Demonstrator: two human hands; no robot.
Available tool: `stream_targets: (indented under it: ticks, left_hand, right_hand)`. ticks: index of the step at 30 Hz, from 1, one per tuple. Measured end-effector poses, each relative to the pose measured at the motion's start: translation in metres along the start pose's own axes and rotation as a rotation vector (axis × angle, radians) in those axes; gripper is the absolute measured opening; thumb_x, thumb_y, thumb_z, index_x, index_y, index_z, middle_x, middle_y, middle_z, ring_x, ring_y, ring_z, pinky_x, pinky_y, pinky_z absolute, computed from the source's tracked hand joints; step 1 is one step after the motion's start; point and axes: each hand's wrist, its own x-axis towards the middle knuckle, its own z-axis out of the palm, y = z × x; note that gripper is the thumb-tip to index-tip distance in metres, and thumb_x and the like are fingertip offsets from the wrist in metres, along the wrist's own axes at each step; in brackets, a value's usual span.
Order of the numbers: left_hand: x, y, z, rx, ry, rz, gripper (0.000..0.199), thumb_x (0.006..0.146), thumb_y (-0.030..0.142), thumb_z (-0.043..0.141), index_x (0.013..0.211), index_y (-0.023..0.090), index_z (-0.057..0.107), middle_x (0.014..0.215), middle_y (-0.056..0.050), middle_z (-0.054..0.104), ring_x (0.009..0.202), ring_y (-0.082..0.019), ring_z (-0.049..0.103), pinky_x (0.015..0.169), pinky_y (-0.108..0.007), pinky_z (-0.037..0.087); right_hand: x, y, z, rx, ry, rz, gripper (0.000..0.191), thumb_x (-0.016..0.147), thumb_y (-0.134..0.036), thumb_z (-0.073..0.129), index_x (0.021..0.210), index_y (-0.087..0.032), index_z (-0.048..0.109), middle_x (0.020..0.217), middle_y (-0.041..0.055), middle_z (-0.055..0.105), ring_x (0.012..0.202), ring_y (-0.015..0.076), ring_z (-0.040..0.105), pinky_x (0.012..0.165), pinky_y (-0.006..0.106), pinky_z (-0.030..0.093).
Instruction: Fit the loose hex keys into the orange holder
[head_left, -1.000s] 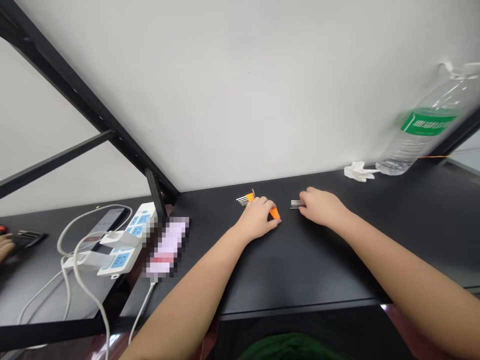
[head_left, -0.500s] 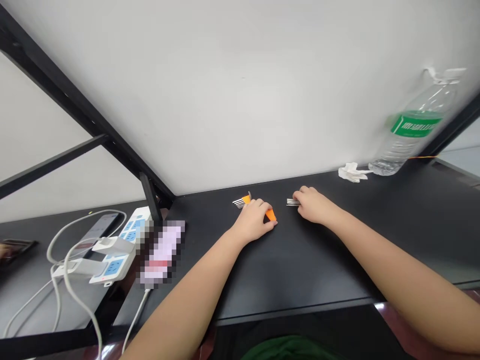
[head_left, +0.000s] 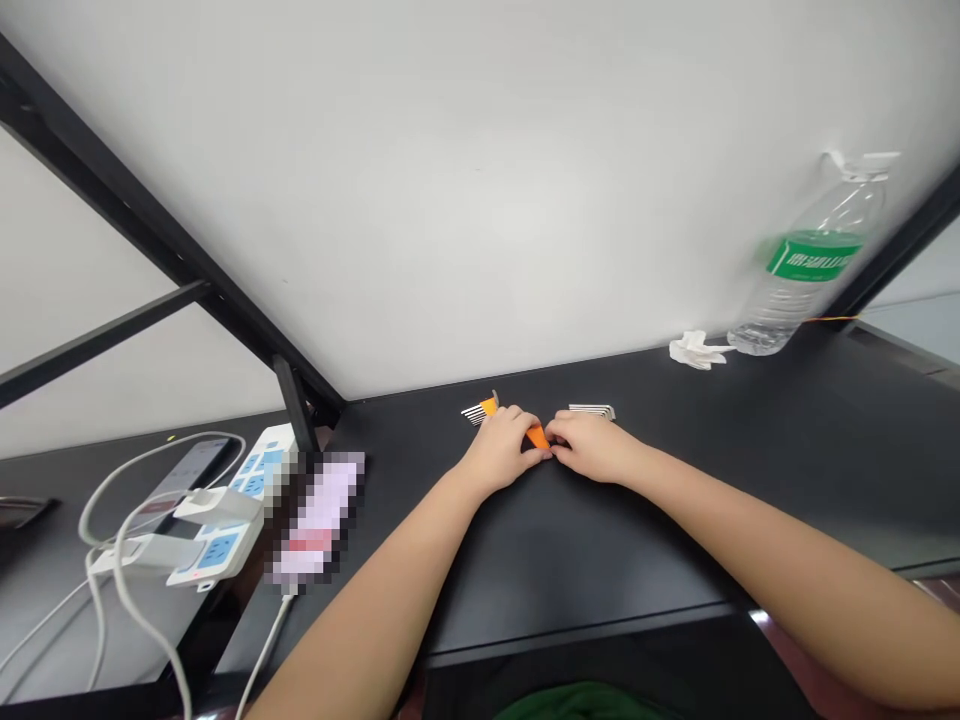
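Note:
My left hand [head_left: 501, 448] is closed over an orange hex key holder [head_left: 538, 437] on the black table, covering its middle. Thin silvery hex keys [head_left: 474, 413] stick out of the holder's left end. My right hand [head_left: 589, 444] meets the holder's right end, thumb and fingers pinched at its edge, close to the left fingertips. Just behind the right hand lies a row of several L-shaped hex keys [head_left: 592, 409], their bent ends to the right; none of them is in my grip.
A clear bottle with a green label [head_left: 816, 258] leans near the wall, beside a crumpled white tissue [head_left: 697, 350]. On the left are a blurred-out phone [head_left: 319, 515] on a cable, a power strip [head_left: 225, 545] with plugs, another phone [head_left: 180, 485] and a black metal frame [head_left: 150, 240].
My right hand has let go of the loose hex keys, leaving them on the table, and has moved left to the orange holder. My left hand stays on the holder.

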Motion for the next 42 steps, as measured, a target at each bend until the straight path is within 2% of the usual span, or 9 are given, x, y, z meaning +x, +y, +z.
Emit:
stream_targets:
  ticks: [9,14,22,25,28,31,34,37,42]
  left_hand:
    - [0.001,-0.001,0.0,-0.004,-0.006,0.004,0.03,0.084,0.04,0.075,0.106,0.023,0.067,0.105,-0.006,0.064,0.1,-0.025,0.059,0.09,-0.04,0.047]
    - [0.002,0.001,-0.002,-0.005,-0.007,0.004,0.029,0.083,0.038,0.074,0.106,0.022,0.066,0.104,-0.006,0.064,0.101,-0.025,0.059,0.091,-0.04,0.047]
    - [0.001,0.005,-0.007,-0.014,-0.019,-0.007,0.026,0.083,0.035,0.072,0.104,0.023,0.065,0.105,-0.005,0.064,0.101,-0.025,0.059,0.091,-0.041,0.048]
    - [-0.001,0.006,-0.01,-0.014,-0.031,-0.02,0.028,0.081,0.038,0.072,0.103,0.023,0.065,0.106,-0.006,0.064,0.101,-0.026,0.059,0.091,-0.042,0.048]
    - [-0.002,0.004,-0.012,-0.004,-0.024,-0.033,0.029,0.08,0.038,0.072,0.104,0.023,0.065,0.106,-0.007,0.064,0.1,-0.026,0.06,0.091,-0.042,0.049]
    - [-0.002,0.003,-0.011,0.001,-0.017,-0.041,0.03,0.079,0.036,0.071,0.106,0.023,0.064,0.107,-0.007,0.063,0.102,-0.027,0.06,0.092,-0.043,0.049]
    - [-0.001,0.002,-0.01,0.007,-0.019,-0.04,0.03,0.079,0.036,0.07,0.105,0.023,0.064,0.107,-0.007,0.063,0.102,-0.027,0.059,0.092,-0.043,0.049]
    - [0.0,0.002,-0.009,0.009,-0.021,-0.034,0.03,0.079,0.037,0.07,0.105,0.023,0.063,0.106,-0.006,0.063,0.101,-0.027,0.059,0.092,-0.043,0.049]
    - [0.001,0.001,-0.009,0.01,-0.02,-0.025,0.03,0.079,0.037,0.07,0.105,0.023,0.063,0.106,-0.006,0.063,0.101,-0.027,0.059,0.091,-0.043,0.049]
  right_hand:
    - [0.005,0.0,0.005,0.149,-0.014,0.044,0.004,0.085,-0.015,0.057,0.082,-0.018,0.057,0.088,0.0011,0.064,0.078,0.0121,0.055,0.069,0.023,0.036]
    - [0.003,-0.003,0.003,0.039,0.017,0.041,0.005,0.087,-0.023,0.057,0.086,-0.018,0.059,0.092,0.0042,0.064,0.082,0.015,0.058,0.072,0.025,0.037]
    - [-0.003,-0.013,-0.004,-0.238,-0.048,0.195,0.019,0.09,-0.022,0.052,0.104,-0.017,0.063,0.095,0.0108,0.069,0.08,0.0209,0.065,0.066,0.027,0.039]
    - [-0.008,-0.002,-0.019,-0.265,-0.092,0.259,0.015,0.086,-0.022,0.057,0.098,-0.019,0.064,0.097,0.0098,0.071,0.082,0.0213,0.065,0.066,0.027,0.039]
    - [-0.012,0.016,-0.041,-0.15,-0.17,0.249,0.008,0.083,-0.027,0.063,0.088,-0.021,0.065,0.092,0.0045,0.071,0.075,0.0168,0.063,0.062,0.024,0.037]
    - [-0.011,0.034,-0.055,-0.053,-0.052,0.272,0.012,0.088,-0.025,0.057,0.088,-0.022,0.068,0.094,0.0025,0.071,0.075,0.013,0.061,0.064,0.023,0.038]
    - [-0.008,0.044,-0.055,-0.105,0.05,0.265,0.017,0.09,-0.023,0.055,0.091,-0.022,0.072,0.102,0.0034,0.07,0.088,0.0145,0.062,0.072,0.023,0.041]
    - [-0.004,0.049,-0.046,-0.139,0.032,0.24,0.022,0.092,-0.023,0.053,0.097,-0.025,0.074,0.108,0.0039,0.068,0.096,0.0158,0.062,0.076,0.023,0.042]
    - [-0.001,0.051,-0.038,-0.211,0.006,0.238,0.027,0.094,-0.02,0.048,0.1,-0.024,0.075,0.11,0.0059,0.068,0.097,0.0169,0.062,0.075,0.024,0.042]
